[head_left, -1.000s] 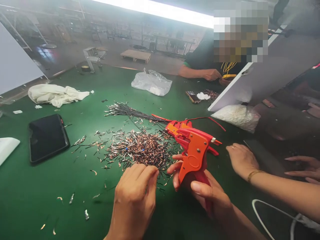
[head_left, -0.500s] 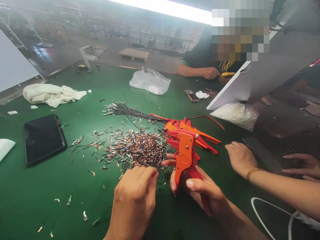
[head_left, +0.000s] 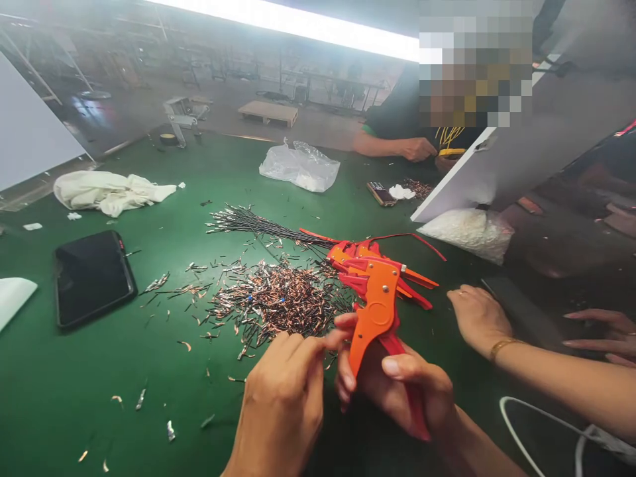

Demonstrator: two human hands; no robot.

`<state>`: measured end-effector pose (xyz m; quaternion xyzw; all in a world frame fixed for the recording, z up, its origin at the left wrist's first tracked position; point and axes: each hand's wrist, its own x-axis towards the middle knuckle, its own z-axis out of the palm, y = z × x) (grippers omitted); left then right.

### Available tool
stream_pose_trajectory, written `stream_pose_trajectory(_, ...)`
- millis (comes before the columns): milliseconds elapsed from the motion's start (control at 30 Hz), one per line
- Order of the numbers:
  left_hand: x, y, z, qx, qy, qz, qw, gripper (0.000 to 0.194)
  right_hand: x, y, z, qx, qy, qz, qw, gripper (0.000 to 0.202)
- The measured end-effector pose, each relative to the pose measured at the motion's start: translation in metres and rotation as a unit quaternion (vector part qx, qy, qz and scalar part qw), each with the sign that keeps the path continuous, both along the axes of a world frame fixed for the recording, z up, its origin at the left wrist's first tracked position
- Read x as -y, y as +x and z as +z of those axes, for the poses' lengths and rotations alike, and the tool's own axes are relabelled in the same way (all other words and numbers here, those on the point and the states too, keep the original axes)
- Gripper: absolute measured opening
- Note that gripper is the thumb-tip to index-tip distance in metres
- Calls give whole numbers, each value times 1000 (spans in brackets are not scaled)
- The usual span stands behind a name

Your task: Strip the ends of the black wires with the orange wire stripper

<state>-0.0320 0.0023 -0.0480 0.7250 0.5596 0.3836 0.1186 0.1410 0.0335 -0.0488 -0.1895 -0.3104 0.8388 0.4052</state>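
Note:
My right hand (head_left: 422, 391) is wrapped round the handles of an orange and red wire stripper (head_left: 380, 308), its jaws pointing up and away. My left hand (head_left: 285, 387) is closed close to its left side, back of the hand toward me; its fingertips are hidden, so I cannot make out what is in them. Just beyond lies a heap of short wire offcuts (head_left: 285, 298) with copper and silver ends. Behind the heap rests a bundle of black wires (head_left: 253, 222) with silvery tips. More orange and red wire strippers (head_left: 417, 285) lie behind the held one.
A black tablet-like device (head_left: 94, 278) and a white cloth (head_left: 112, 192) lie left. A plastic bag (head_left: 301, 165) is at the back. To the right are a filled bag (head_left: 472, 232), a co-worker's hand (head_left: 479, 318) and a white cable (head_left: 511, 424). Another person works behind a white panel (head_left: 462, 172).
Both my hands have shifted slightly right, the wire stripper with them. The fingers of my right hand now reach close to my left hand. The view has tilted a little.

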Motion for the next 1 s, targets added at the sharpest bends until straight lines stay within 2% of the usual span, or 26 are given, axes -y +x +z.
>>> stream_pose_trajectory(167,0,-1,-6,2,-6,21,1000,16,-4,1,-3,-43,-41,-31,998,37)
stream_pose_trajectory(267,0,-7,-3,22,30,67,997,11,-6,5,0,-35,-18,-37,999,38)
stream_pose_trajectory(367,-1,-13,7,52,82,133,986,9,-6,5,3,-17,-10,-58,998,39)
stream_pose_trajectory(467,-2,-15,15,66,119,172,976,11,-2,2,3,-37,-57,-4,998,40)
stream_pose_trajectory(567,-3,-14,17,61,143,161,975,13,2,-3,-1,-89,-115,78,986,45)
stream_pose_trajectory(633,-3,-14,14,64,148,147,976,15,3,-4,-4,-95,-122,114,981,51)
stream_pose_trajectory(767,-1,-12,7,60,123,138,981,12,2,-3,-9,-77,-116,129,982,56)
stream_pose_trajectory(1000,3,-13,6,64,89,177,978,8,5,-5,-11,-83,-117,169,975,58)
